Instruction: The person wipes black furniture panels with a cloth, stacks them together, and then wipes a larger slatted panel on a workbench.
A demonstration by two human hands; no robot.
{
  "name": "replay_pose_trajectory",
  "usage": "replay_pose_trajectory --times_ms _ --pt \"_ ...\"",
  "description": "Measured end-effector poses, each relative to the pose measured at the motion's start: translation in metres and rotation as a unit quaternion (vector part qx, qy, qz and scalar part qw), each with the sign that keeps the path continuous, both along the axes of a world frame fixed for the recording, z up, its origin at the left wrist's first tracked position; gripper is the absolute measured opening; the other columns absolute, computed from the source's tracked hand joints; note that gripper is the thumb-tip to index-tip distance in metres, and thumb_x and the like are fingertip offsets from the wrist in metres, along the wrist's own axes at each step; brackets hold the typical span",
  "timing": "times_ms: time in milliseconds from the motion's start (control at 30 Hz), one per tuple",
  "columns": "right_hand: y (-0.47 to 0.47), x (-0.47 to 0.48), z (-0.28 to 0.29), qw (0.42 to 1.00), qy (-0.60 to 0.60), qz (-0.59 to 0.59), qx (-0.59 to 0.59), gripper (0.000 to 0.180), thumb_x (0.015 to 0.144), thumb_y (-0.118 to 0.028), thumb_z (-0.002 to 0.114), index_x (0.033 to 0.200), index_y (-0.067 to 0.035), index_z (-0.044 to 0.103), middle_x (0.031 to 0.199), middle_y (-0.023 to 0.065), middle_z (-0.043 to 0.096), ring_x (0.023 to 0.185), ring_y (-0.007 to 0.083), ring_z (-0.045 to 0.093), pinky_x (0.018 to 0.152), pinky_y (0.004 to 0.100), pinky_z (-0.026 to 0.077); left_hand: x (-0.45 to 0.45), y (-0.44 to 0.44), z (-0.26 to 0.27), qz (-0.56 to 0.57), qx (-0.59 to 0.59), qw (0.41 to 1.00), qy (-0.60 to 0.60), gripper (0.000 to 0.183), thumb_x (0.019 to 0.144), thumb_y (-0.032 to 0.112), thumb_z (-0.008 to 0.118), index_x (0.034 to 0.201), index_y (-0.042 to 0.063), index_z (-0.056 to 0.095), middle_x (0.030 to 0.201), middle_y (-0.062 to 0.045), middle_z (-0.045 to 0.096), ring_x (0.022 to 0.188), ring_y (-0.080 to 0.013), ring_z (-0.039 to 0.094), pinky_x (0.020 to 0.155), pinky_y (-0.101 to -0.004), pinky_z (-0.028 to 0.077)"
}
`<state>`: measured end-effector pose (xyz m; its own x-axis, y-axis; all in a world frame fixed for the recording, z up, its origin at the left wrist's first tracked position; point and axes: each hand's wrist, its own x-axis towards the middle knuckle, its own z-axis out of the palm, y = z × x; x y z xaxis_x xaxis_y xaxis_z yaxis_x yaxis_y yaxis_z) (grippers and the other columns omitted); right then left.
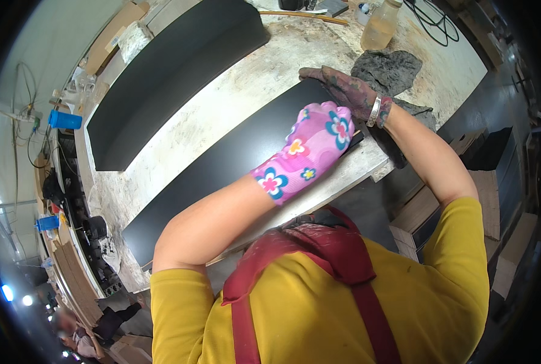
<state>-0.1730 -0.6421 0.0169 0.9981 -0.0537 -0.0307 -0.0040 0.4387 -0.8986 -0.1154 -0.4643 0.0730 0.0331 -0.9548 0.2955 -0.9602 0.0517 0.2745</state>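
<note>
A long dark panel [215,177] with a smooth, slightly shiny face lies across the worktable [197,109] in front of me. My left hand [320,129], in a pink flowered glove, is over the panel's right part with its fingers bent. Its palm is hidden, so whether it holds anything does not show. My right hand [350,91], in a dark, stained patterned glove, rests along the panel's right end, its fingers reaching past the far corner. Beside that hand lies a crumpled dark grey cloth [386,70]. Farther back is a second black panel [179,77], with a bent profile.
A jar of cloudy yellowish liquid [380,27] and a black cable [434,25] are at the back right. A thin wooden strip [306,17] lies at the far edge. Blue containers [65,119] stand left. Cardboard boxes [484,195] are right, below table height. A person [81,339] is at lower left.
</note>
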Motion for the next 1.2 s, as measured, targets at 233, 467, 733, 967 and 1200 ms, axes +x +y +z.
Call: replay_pose_trajectory --times_ms 233,467,733,967,1200 --pt "-0.044 -0.012 0.004 0.997 0.001 0.079 -0.012 0.069 0.096 -0.054 0.041 0.149 -0.011 0.031 0.149 0.0042 0.039 0.132 0.0158 0.038 0.109 0.0338 0.031 0.023 -0.017 0.021 -0.025 -0.004 0.996 -0.089 0.025 0.082 0.015 0.061 0.105 0.009 0.060 0.083 -0.011 0.059 0.080 -0.0294 0.062 0.066 -0.0414 0.052" --pt "0.005 -0.059 0.020 0.915 0.114 -0.150 -0.358 0.099 0.084 -0.055 0.063 0.151 -0.001 0.014 0.155 0.0183 0.026 0.145 0.0316 0.021 0.118 0.0377 0.020 0.080 -0.012 0.044 0.053 0.055 0.997 0.001 0.039 0.083 0.018 0.068 0.121 0.012 0.061 0.095 -0.011 0.063 0.091 -0.0330 0.059 0.076 -0.0415 0.049" --pt "0.053 -0.078 -0.017 0.935 0.096 -0.184 -0.288 0.104 0.080 -0.026 0.078 0.150 0.003 0.007 0.147 0.0234 0.033 0.140 0.0262 0.028 0.115 0.0358 0.025 0.089 -0.069 0.034 -0.101 0.071 0.975 -0.185 0.019 0.087 0.017 0.057 0.104 0.016 0.066 0.081 -0.005 0.061 0.079 -0.0236 0.062 0.068 -0.0383 0.050" --pt "0.063 -0.076 -0.024 0.933 0.102 -0.244 -0.242 0.100 0.082 -0.024 0.077 0.150 0.003 0.010 0.150 0.0275 0.026 0.141 0.0299 0.028 0.114 0.0384 0.026 0.069 -0.064 0.031 -0.138 0.113 0.974 -0.140 0.029 0.087 0.023 0.062 0.115 0.015 0.062 0.086 -0.010 0.061 0.088 -0.0288 0.061 0.070 -0.0418 0.050" --pt "0.002 -0.088 -0.017 0.983 0.111 -0.138 0.050 0.077 0.087 -0.034 0.069 0.148 -0.005 0.031 0.149 0.0111 0.039 0.135 0.0235 0.039 0.113 0.0348 0.030 0.090 -0.040 0.057 0.058 0.145 0.979 -0.132 0.030 0.085 0.024 0.064 0.113 0.015 0.061 0.092 -0.011 0.061 0.091 -0.0315 0.058 0.078 -0.0434 0.049"
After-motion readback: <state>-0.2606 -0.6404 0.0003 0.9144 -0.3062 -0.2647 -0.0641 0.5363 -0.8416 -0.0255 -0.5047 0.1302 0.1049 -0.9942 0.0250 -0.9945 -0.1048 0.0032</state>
